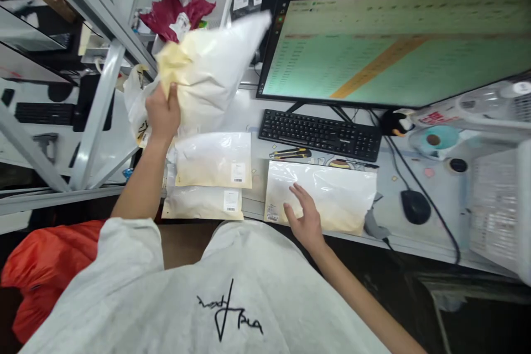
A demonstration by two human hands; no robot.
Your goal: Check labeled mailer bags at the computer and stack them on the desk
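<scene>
My left hand [163, 113] grips the lower left edge of a white and pale yellow plastic mailing bag [211, 69], lifted above the left part of the desk. Below it, two labelled mailing bags overlap: the upper one [211, 157] partly covers the lower one [199, 203] at the desk edge. Over another mailing bag [336, 193], which lies flat in front of the keyboard, my right hand [305, 215] is spread with fingers apart. Whether its fingers touch the bag's surface I cannot tell. A small printed label shows at that bag's lower left corner.
A black keyboard [319, 134] and a yellow-black utility knife [290, 153] lie below the monitor [394, 50]. To the right are a mouse [415, 207] and a barcode-scanner-like grey object [375, 224]. Metal frame bars [97, 116] stand at left, near a white basket [215, 3].
</scene>
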